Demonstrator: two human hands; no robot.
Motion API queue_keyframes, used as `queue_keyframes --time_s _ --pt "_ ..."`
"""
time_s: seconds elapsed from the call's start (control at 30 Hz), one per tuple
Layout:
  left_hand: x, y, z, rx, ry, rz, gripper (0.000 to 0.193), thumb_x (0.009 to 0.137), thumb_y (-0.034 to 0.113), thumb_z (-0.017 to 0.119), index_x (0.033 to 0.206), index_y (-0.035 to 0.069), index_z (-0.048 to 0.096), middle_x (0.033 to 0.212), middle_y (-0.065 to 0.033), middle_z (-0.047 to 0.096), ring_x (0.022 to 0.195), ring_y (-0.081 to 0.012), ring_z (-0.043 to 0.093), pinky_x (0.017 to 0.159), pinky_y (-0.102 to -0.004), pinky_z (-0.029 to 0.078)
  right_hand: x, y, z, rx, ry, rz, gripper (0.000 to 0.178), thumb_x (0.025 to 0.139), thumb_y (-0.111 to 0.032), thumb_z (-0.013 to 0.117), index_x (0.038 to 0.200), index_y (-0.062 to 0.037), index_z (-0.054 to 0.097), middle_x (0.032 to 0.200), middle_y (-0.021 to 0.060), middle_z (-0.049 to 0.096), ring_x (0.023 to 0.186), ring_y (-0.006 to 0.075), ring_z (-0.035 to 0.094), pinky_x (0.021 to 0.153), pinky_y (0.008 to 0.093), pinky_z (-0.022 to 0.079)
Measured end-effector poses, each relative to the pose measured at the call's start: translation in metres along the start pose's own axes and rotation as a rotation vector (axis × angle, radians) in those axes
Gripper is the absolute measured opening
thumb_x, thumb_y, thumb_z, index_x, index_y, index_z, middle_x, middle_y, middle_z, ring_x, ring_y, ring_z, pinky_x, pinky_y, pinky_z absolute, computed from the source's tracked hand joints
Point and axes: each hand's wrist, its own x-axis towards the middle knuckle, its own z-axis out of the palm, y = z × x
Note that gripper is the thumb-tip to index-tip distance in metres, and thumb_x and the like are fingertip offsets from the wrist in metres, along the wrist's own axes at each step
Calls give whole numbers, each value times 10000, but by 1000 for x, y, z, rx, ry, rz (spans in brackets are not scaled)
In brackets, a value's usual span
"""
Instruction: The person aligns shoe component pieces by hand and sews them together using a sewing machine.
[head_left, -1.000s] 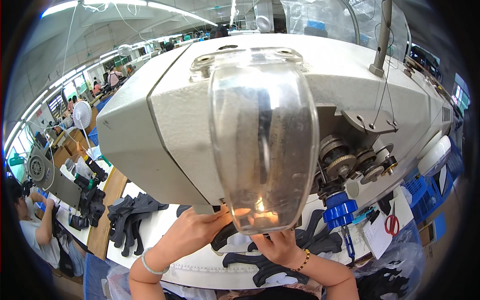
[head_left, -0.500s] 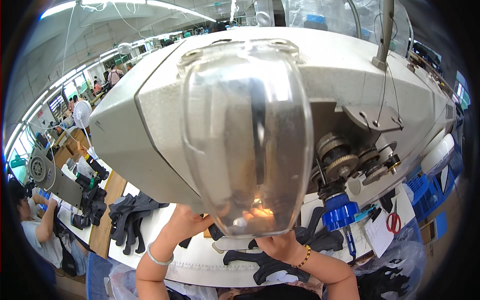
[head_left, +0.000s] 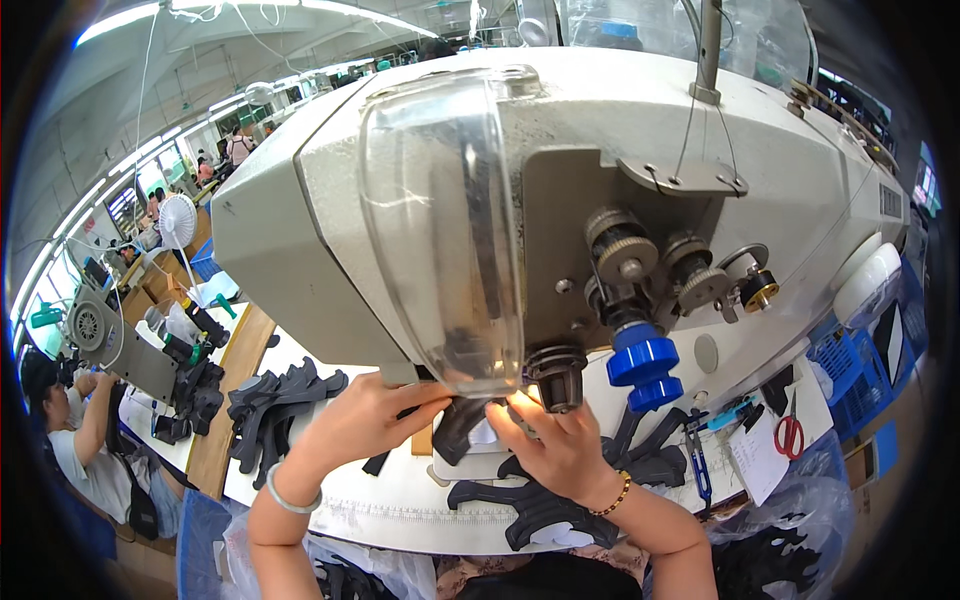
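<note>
A pale industrial sewing machine [head_left: 580,110] fills the upper middle, with a clear plastic guard [head_left: 440,230] hanging in front of its needle area. Below the guard, my left hand [head_left: 365,425] pinches the edge of a black fabric piece [head_left: 458,428] between thumb and fingers. My right hand [head_left: 565,450] comes in from the other side, its bent fingertips drawn together at the piece's far edge under a warm light. Guard and fingers partly hide the needle and the fingertips' contact. Other black cut pieces [head_left: 535,510] lie just in front of my right hand.
Black pieces [head_left: 275,400] are heaped at left on the white table. At right are red-handled scissors [head_left: 789,435], blue thread snips [head_left: 697,465] and a paper sheet [head_left: 757,465]. A blue knob [head_left: 643,367] hangs under the machine head. Another person [head_left: 95,440] works at far left.
The view has shifted, so the machine and guard appear further left and my hands show more clearly. My right hand appears higher, and the black piece shows between both hands.
</note>
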Motion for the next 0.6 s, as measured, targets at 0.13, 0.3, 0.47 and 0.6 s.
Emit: queue_keyframes --time_s 0.13,0.3,0.47,0.6 --pt "-8 33 -35 -63 -310 168 300 767 252 736 1031 124 676 991 -59 600 866 -233 597 727 -344 469 -7 6 -17 230 -26 -120 311 714 -114 647 1024 -141 633 1077 7 600 855 150 585 741 300 450" --pt "-34 62 -18 -493 -479 296 328 783 324 733 935 89 563 971 -37 535 941 -215 502 775 -330 335 -12 -2 -4 949 -313 -56 348 731 33 592 1065 -64 582 1203 87 569 1096 225 573 882 309 509" --pt "-51 65 25 -206 -341 192 294 810 301 693 780 80 502 770 -37 484 756 -195 507 702 -290 377 -12 -16 19 1243 -390 81 456 732 95 596 1163 -48 553 1259 104 549 1129 270 560 916 328 500" --pt "-53 56 24 -257 -122 186 260 806 224 702 709 70 516 676 -52 466 662 -219 512 635 -321 416 -11 -19 18 1291 -360 200 412 772 66 618 1164 -44 557 1164 131 609 1019 265 623 834 303 528"
